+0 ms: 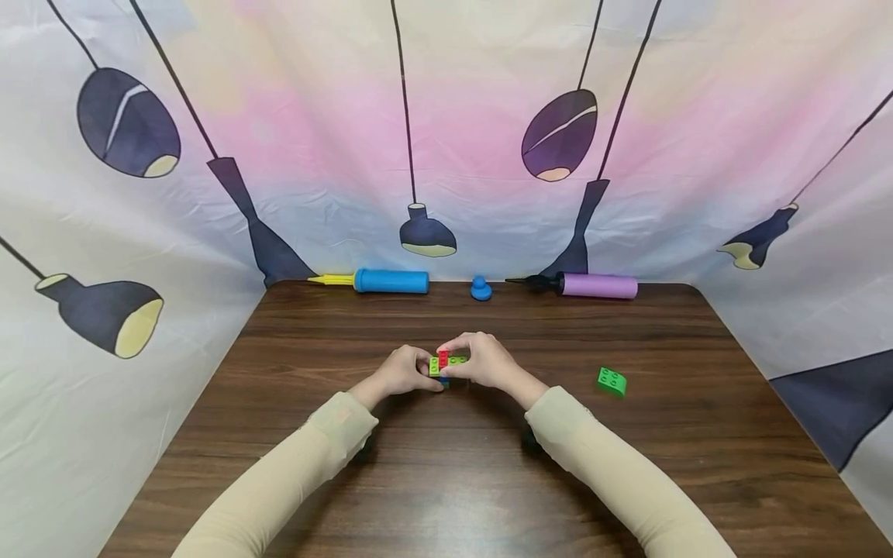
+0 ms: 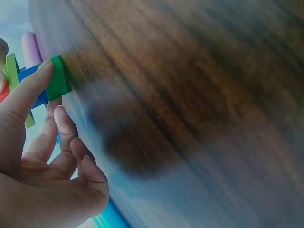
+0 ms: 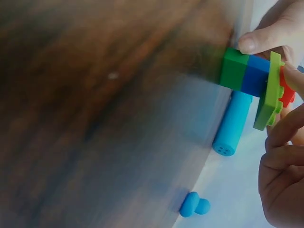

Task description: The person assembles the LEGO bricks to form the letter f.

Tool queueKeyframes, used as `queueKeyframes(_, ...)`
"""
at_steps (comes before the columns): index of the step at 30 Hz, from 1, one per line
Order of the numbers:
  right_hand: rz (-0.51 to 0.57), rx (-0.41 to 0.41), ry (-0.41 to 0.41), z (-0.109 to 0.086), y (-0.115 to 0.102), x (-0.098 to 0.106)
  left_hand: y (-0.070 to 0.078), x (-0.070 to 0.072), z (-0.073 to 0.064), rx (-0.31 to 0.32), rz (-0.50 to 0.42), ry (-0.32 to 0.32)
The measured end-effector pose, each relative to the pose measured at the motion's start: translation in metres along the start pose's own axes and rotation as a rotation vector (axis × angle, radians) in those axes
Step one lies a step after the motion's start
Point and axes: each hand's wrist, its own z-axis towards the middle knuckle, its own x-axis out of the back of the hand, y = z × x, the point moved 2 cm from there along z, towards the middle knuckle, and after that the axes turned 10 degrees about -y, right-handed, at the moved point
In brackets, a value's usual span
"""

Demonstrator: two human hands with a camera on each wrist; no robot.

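A small stack of toy building blocks stands between the hands at mid-table. From the bottom it has a green block (image 3: 232,71), a blue block (image 3: 255,76), a long lime plate (image 3: 269,97) and a red brick (image 1: 443,358) on top. My left hand (image 1: 402,370) grips the lower blocks from the left, its thumb on the green block in the left wrist view. From the right, my right hand (image 1: 491,362) pinches the red brick between thumb and fingers. Whether the red brick is fully pressed down cannot be seen.
A loose green brick with a curved end (image 1: 611,380) lies to the right of the hands. Along the table's back edge lie a blue pump with a yellow nozzle (image 1: 392,280), a small blue knob-like piece (image 1: 480,289) and a purple pump (image 1: 598,285).
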Motion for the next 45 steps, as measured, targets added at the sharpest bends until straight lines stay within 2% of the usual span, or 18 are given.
queueKeyframes(6, -0.002, -0.06, -0.03, 0.001, -0.002, 0.001, -0.002, -0.001, 0.0, -0.009, -0.016, 0.005)
queueKeyframes(12, 0.034, -0.027, -0.06, 0.002, 0.0, 0.002, -0.002, -0.001, -0.002, -0.023, -0.006, 0.01)
queueKeyframes(16, 0.03, -0.022, -0.043, 0.001, 0.003, 0.004, -0.002, 0.0, -0.001, -0.025, -0.003, 0.01)
queueKeyframes(24, 0.005, 0.007, 0.017, -0.011, 0.003, 0.014, -0.004, -0.002, 0.0, 0.011, -0.01, 0.019)
queueKeyframes(29, 0.012, -0.023, 0.045, -0.028, 0.003, 0.032, -0.004, -0.003, -0.001, 0.016, -0.023, 0.028)
queueKeyframes(37, -0.003, -0.118, 0.08, -0.074, 0.021, 0.067, -0.005, -0.003, 0.0, 0.01, -0.026, 0.027)
queueKeyframes(45, -0.134, -0.251, 0.105, -0.118, 0.05, 0.097, -0.006, -0.001, 0.0, -0.006, -0.031, 0.033)
